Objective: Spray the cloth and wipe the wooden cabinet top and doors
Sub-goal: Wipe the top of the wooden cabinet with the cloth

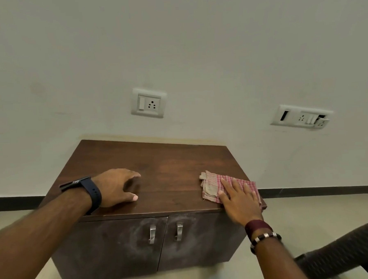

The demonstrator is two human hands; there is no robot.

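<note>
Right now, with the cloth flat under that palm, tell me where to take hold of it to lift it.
Pinch the bunched far-left corner of the cloth, coming from the left across the cabinet top. That end is folded into raised layers and lies bare, while the right hand presses flat over the near-right part. The left hand rests on the wood nearby, holding nothing.
</note>
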